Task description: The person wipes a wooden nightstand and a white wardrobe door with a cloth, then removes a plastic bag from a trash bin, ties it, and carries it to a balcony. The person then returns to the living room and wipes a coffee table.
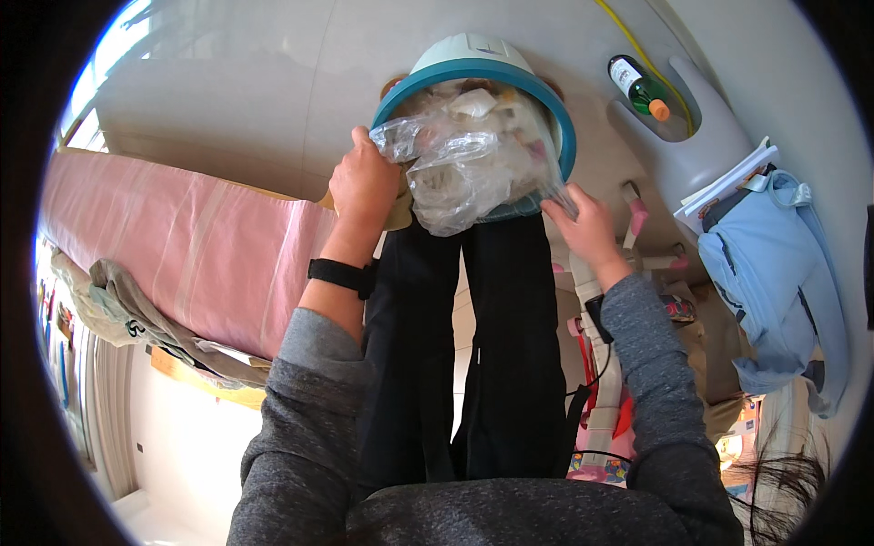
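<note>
A round white bin with a teal rim (471, 68) stands on the floor in front of my feet. A clear plastic bag (461, 177) filled with crumpled waste bulges out of its opening. My left hand (365, 177) is closed on the bag's gathered edge at the left of the rim. At the right, my right hand (586, 222) pinches the stretched edge of the same bag between thumb and fingers. The bottom of the bin is hidden.
A bed or bench with a pink cover (205, 239) lies to the left, with clothes on it. To the right are a grey plastic chair (683, 160), a green bottle (640, 87) with an orange cap, a light blue backpack (771, 273) and a pink and white frame (604, 409).
</note>
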`<control>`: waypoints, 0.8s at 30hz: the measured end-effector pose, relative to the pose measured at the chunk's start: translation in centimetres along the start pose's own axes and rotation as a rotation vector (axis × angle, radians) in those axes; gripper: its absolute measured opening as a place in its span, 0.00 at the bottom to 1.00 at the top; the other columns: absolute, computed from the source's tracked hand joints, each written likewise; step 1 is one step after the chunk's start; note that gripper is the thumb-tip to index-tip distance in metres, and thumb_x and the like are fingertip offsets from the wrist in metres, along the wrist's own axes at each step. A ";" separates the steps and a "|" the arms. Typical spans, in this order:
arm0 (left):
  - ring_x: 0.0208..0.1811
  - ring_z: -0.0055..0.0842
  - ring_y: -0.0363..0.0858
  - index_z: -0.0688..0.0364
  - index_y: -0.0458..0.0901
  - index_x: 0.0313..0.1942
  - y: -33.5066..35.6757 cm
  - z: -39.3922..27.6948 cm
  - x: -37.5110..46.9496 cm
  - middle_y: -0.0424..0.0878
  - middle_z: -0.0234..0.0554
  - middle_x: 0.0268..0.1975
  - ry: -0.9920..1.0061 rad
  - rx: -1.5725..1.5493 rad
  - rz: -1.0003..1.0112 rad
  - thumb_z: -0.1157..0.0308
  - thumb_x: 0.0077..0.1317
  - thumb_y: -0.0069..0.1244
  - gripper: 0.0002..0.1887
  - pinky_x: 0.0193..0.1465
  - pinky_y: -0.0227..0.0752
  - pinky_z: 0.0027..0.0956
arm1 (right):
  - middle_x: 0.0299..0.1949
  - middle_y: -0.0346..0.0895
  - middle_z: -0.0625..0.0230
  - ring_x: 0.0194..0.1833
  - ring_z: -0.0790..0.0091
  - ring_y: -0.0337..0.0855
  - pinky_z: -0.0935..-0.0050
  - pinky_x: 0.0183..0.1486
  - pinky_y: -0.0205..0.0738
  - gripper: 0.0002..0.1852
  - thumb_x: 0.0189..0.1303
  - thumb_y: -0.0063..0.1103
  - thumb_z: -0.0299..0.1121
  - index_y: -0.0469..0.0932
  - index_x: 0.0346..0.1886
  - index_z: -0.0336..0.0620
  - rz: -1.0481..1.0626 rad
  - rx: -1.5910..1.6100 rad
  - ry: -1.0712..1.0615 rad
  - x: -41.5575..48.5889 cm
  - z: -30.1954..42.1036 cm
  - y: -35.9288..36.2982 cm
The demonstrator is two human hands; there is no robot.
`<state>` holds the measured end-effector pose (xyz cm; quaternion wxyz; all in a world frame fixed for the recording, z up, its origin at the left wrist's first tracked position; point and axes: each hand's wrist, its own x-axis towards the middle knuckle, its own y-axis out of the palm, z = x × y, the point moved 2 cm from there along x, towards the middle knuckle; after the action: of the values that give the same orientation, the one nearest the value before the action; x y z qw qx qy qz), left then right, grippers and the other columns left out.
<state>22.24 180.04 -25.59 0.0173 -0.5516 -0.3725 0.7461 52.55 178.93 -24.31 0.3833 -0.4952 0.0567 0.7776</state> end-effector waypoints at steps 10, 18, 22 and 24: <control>0.35 0.54 0.82 0.61 0.74 0.40 -1.4 0.4 -1.1 0.83 0.59 0.30 0.070 0.093 -0.045 0.65 0.59 0.44 0.12 0.39 0.75 0.51 | 0.31 0.78 0.53 0.30 0.49 0.78 0.61 0.33 0.72 0.12 0.56 0.64 0.34 0.71 0.30 0.37 -0.233 -0.123 0.000 -1.3 -0.3 2.8; 0.34 0.56 0.81 0.60 0.68 0.45 -0.3 1.1 -1.8 0.82 0.61 0.30 0.098 -0.083 -0.098 0.62 0.62 0.45 0.15 0.38 0.74 0.54 | 0.35 0.80 0.60 0.28 0.67 0.81 0.69 0.24 0.75 0.18 0.58 0.64 0.40 0.73 0.42 0.36 -0.172 0.327 0.343 0.2 -0.9 3.5; 0.34 0.57 0.80 0.61 0.65 0.44 0.5 1.8 -1.6 0.82 0.61 0.30 0.073 -0.135 -0.094 0.65 0.61 0.46 0.14 0.37 0.73 0.54 | 0.32 0.79 0.54 0.28 0.51 0.81 0.58 0.33 0.77 0.14 0.55 0.64 0.36 0.74 0.38 0.37 -0.351 -0.209 0.097 0.4 0.0 3.6; 0.34 0.57 0.80 0.61 0.65 0.44 0.9 2.1 -1.6 0.82 0.62 0.30 0.065 -0.129 -0.108 0.66 0.61 0.45 0.13 0.37 0.72 0.54 | 0.31 0.78 0.54 0.30 0.47 0.80 0.56 0.33 0.76 0.12 0.54 0.64 0.36 0.75 0.35 0.38 -0.428 -0.327 0.012 -0.1 0.2 3.6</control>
<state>21.43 177.53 -24.55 0.0341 -0.5545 -0.4482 0.7003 50.04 176.47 -25.18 0.4537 -0.5557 -0.1735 0.6747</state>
